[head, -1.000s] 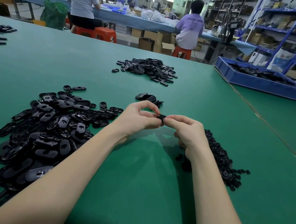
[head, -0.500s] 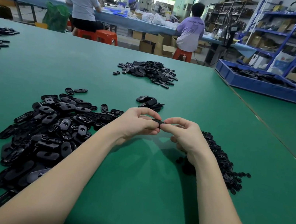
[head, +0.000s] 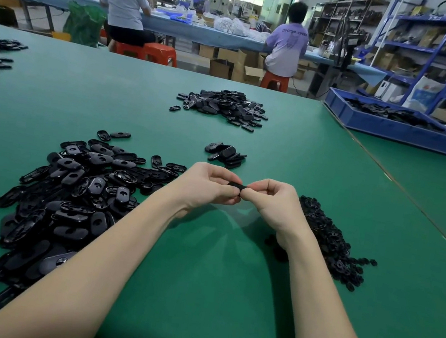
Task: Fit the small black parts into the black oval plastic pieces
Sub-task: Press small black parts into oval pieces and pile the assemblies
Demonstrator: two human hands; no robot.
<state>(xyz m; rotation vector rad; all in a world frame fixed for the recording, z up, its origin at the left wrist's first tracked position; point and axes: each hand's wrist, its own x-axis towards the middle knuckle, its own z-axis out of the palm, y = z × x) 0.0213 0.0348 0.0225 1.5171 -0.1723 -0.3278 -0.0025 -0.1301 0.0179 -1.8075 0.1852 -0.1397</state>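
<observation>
Black oval piece between fingers

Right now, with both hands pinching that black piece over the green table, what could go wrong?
1. Both hands, left and right, pinch one black oval piece by the fingertips above the green table; a slip could drop it or the small part, which is hidden here.
2. A dropped piece could land in the pile of small parts or the pile of oval pieces and be hard to find.
</observation>
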